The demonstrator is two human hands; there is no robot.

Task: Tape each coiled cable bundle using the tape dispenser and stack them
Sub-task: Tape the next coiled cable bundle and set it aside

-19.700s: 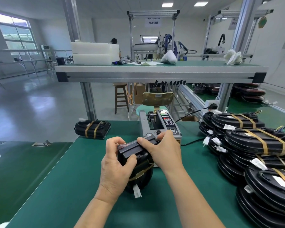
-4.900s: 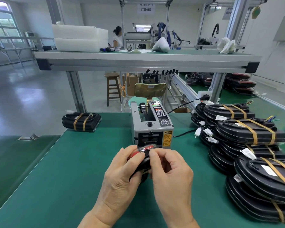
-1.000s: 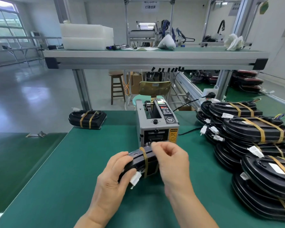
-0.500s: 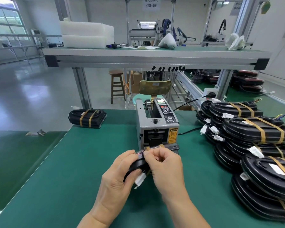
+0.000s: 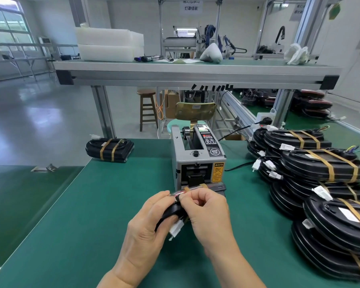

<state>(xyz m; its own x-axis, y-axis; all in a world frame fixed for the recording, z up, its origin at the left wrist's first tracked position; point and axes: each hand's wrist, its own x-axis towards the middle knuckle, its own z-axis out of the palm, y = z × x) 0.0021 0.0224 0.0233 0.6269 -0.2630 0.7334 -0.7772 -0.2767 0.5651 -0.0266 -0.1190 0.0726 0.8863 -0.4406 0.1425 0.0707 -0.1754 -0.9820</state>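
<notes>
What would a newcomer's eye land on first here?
The left hand and right hand grip a black bundle at centre front, right before the grey dispenser. A big pile of taped bundles fills the right of the table; a lone bundle lies far left.

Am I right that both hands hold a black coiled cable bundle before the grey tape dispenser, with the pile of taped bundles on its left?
No: the head view shows the pile of taped bundles right of the grey tape dispenser. The left hand and right hand hold the black coiled cable bundle before it.
</notes>
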